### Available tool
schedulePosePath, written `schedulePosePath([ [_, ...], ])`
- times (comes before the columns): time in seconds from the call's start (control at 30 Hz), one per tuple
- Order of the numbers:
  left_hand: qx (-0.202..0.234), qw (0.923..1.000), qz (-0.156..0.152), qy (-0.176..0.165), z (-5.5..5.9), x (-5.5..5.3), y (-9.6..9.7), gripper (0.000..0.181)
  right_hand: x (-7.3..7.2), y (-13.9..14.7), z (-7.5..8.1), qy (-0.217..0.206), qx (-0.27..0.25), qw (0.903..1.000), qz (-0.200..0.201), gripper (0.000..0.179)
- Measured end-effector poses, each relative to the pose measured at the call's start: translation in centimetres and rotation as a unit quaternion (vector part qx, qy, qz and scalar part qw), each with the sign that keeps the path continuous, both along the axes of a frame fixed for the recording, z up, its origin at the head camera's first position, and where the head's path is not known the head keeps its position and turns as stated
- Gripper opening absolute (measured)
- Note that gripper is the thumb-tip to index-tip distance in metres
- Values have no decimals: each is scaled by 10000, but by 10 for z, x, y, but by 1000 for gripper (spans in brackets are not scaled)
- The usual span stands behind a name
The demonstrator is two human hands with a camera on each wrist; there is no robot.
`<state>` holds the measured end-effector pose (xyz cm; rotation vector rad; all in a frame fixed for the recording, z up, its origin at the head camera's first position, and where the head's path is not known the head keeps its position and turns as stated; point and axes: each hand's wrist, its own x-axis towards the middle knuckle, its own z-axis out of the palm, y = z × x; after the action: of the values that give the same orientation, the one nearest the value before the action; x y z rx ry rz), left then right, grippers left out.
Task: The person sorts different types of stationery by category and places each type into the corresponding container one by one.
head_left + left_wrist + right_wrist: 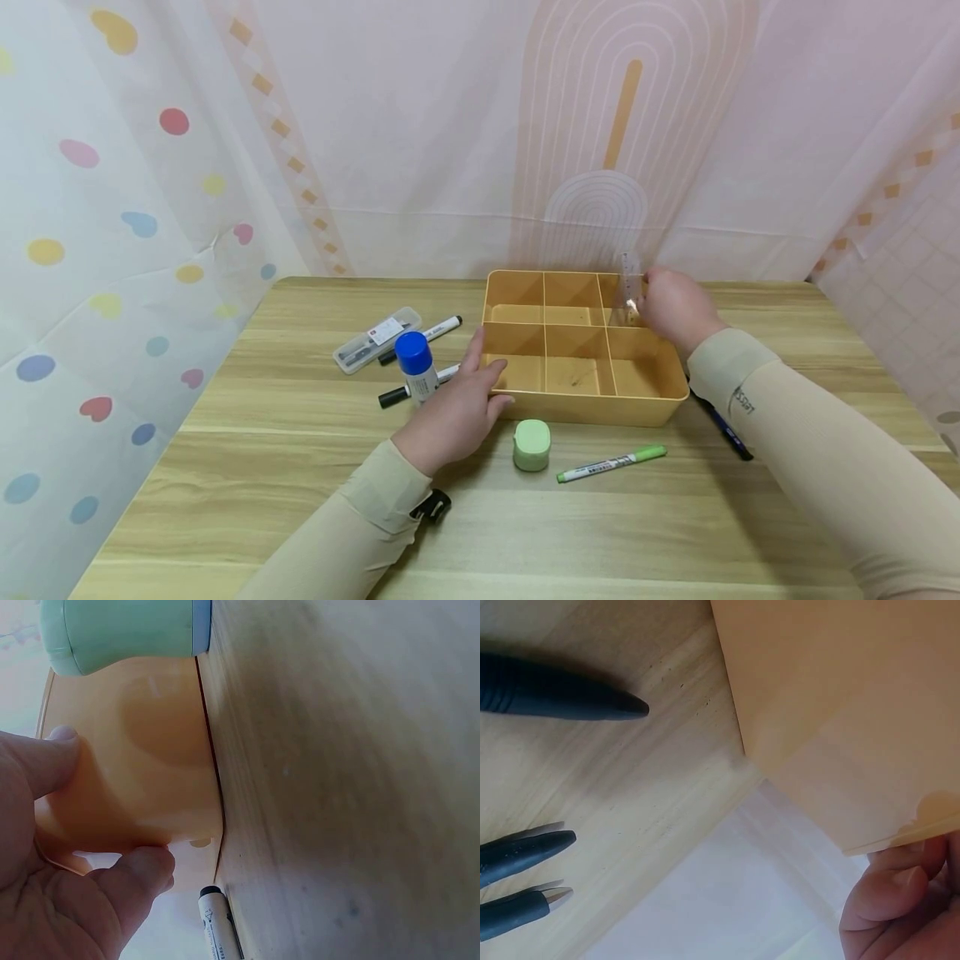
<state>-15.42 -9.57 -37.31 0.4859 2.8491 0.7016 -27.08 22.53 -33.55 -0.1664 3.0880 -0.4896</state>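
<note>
We have the orange-yellow plastic organizer box (581,410), two rows of three compartments, on the wood-grain table (300,517) near its back edge. A clear plastic ruler (627,275) stands up from its back right compartment; small dark marks (577,379) show on the floor of the front middle one. Left of the box, a flat clear plastic case (409,315) holds slim dark items and bears a white label (386,331). Our left hand (453,417) bends round the box's front left corner, thumb on the front wall, grasping it. Our right hand (678,308) is at the back right corner, its bent fingers gripping the rim; whether they also touch the ruler, we cannot tell.
</note>
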Motion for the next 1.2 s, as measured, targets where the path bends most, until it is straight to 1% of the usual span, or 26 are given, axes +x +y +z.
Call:
schedulePosePath([
  [0.1, -5, 10000, -10, -3, 0, 0, 0, 61, 0, 0, 0, -22, 125, 9999, -8, 40],
  [0.2, -9, 10000, -22, -4, 0, 0, 0, 61, 1, 0, 1, -134, 210, 9997, -21, 42],
  [0.33, -14, 10000, -29, -2, 0, 1, 0, 61, 3, 0, 2, -322, 142, 9994, -66, 48],
  [0.43, -28, 10000, -24, -1, 1, 1, 0, 61, 5, 1, 3, -368, -4, 9993, -47, 50],
  [0.5, -31, 10000, -9, -4, 1, 1, 0, 60, 7, 2, 3, -318, -184, 9993, -28, 49],
  [0.67, -36, 10000, 28, -6, 1, 1, -1, 60, 15, 6, 5, 24, -741, 9972, -16, 45],
  [0.77, -23, 10000, 27, -14, 2, 1, -1, 61, 18, 10, 7, 185, -896, 9958, -17, 43],
  [0.87, -14, 10000, 35, -31, 1, 0, -2, 61, 21, 13, 8, 310, -944, 9951, -17, 42],
  [1.0, -22, 10000, 45, -24, 0, 0, -2, 61, 23, 19, 9, 377, -936, 9949, -57, 42],
  [1.2, -26, 10000, 43, -16, -1, -1, -2, 61, 26, 30, 11, 89, -718, 9972, -189, 46],
])
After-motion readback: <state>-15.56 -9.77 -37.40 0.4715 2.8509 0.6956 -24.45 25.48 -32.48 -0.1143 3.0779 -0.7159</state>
